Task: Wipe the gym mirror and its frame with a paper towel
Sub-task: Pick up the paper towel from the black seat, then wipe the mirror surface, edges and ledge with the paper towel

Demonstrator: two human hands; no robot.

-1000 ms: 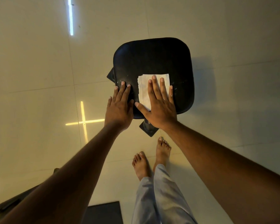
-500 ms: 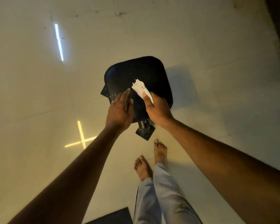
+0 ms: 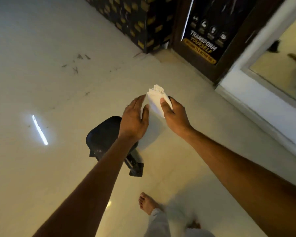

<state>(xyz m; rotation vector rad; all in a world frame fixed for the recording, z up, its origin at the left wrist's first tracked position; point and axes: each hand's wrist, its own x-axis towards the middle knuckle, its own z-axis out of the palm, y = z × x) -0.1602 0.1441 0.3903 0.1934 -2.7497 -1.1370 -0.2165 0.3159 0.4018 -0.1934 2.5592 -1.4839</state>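
Note:
My right hand (image 3: 174, 115) pinches a folded white paper towel (image 3: 155, 99) between thumb and fingers, held in the air above the floor. My left hand (image 3: 134, 118) hovers just left of the towel with its fingers straight, holding nothing. The gym mirror (image 3: 284, 65) leans along the wall at the far right, inside a pale frame (image 3: 256, 82), well beyond both hands. The mirror reflects the floor and a foot.
A black padded stool (image 3: 102, 135) on a black post stands on the tiled floor under my left forearm. A dark patterned box (image 3: 140, 19) and a dark poster panel (image 3: 203, 38) stand ahead. My bare feet (image 3: 147, 202) are at the bottom.
The right hand lifted the towel off the stool seat and carried it up and right. The left hand left the stool. The view swung up toward the mirror wall.

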